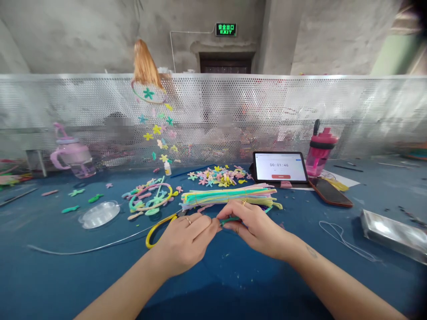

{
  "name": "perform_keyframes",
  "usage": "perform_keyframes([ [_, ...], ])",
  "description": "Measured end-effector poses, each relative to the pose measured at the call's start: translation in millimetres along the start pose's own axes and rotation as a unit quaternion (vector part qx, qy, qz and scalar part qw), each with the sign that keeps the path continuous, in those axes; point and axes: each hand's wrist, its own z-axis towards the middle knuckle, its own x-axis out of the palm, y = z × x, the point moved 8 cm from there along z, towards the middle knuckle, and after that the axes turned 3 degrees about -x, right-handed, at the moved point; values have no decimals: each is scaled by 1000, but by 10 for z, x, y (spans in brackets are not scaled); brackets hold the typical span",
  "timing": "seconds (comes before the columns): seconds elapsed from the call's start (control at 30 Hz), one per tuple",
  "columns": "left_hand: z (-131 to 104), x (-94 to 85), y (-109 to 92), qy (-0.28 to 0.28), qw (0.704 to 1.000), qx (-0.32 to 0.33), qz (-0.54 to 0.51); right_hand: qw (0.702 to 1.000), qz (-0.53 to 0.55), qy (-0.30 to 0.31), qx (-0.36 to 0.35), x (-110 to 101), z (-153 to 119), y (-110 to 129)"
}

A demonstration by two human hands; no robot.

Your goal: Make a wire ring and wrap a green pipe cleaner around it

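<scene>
The left hand (188,240) and right hand (258,229) pinch a green pipe cleaner (231,219) at the clock's centre, seemingly part-shaped. At twelve o'clock, a straight bundle (230,195) looks unused; beyond, flowers (223,178) look finished.

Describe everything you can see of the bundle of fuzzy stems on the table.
The bundle of fuzzy stems lies sideways on the blue tabletop, just beyond the left hand and right hand. Its long, thin strands look soft and fibrous, like pipe cleaners, in teal, pink, yellow and lilac. They run roughly parallel, with uneven ends. The right hand hides part of its near edge; whether they touch is unclear.
</scene>
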Motion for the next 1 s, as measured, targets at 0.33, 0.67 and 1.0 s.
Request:
perform_keyframes([
  [0.33,-11,41,-74,20,999,42,24,997,45,15,53,9,29,-103],
  [0.67,35,-68,-286,51,989,126,-55,953,256,137,83,187,-33,-231],
  [1.0,8,28,-197,90,992,56,-75,881,397,178,185,409,-96,-348],
])
